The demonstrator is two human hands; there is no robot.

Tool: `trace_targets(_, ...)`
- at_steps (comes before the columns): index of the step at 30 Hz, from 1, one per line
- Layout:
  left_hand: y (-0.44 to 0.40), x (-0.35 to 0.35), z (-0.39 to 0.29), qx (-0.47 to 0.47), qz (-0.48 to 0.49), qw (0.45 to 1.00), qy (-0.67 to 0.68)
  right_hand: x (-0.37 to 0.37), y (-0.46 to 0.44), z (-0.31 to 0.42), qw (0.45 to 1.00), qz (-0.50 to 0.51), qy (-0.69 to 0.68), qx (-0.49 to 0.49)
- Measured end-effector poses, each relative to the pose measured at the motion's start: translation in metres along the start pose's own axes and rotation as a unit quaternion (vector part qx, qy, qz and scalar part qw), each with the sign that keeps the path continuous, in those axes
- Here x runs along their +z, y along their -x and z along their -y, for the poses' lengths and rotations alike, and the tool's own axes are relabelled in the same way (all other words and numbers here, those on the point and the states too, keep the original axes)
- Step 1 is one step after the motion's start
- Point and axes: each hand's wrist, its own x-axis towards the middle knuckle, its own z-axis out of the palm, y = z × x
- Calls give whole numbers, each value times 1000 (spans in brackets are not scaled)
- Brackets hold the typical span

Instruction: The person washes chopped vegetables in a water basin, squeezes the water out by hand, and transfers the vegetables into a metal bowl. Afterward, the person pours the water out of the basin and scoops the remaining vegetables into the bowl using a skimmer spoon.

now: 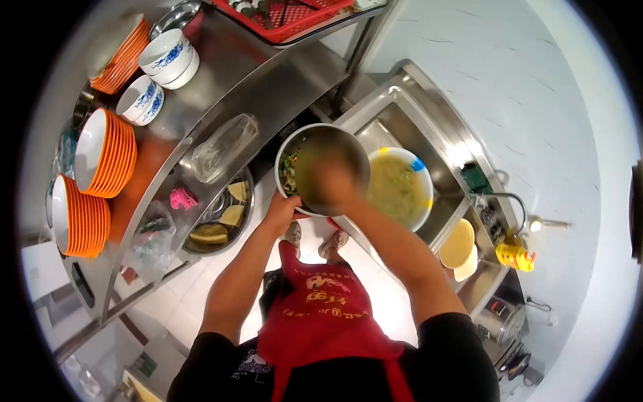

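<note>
My left hand (281,213) grips the near left rim of a round, deep metal pot (282,146), thumb over the edge. Chopped green vegetables with some reddish bits (289,173) show inside along its left side. Over the pot's mouth my right hand (338,184) is smeared by motion, so its fingers cannot be made out. A brownish blur around that hand hides most of the contents. Just right of the pot, a white basin (426,182) with blue and yellow rim patches stands in the sink, holding yellowish-green liquid with pale pieces in it.
The steel sink (418,110) has a tap (512,197), a yellow bottle (514,257) and a tan bowl (457,244). On the left shelf (228,74) stand stacked orange-rimmed bowls (100,154) and blue-patterned bowls (167,60). Below, a metal basin (249,201) holds yellow-green chunks.
</note>
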Motion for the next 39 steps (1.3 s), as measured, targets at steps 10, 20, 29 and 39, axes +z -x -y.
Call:
trace_targets(10,-73,-10,1,-21,9,1000,-11,92,-66,-60,991,-80,-46,-95)
trace_targets(20,-86,-27,3,-58,-66,995,-40,62,-84,-68,978,-119,-143,-96)
trace_targets(29,-82,-38,11,-61,-97,987,-110,-48,-57,-18,944,-237,-225,-40)
trace_targets(39,-67,-41,24,18,-162,969,-183,-32,-33,-22,956,-214,-201,4)
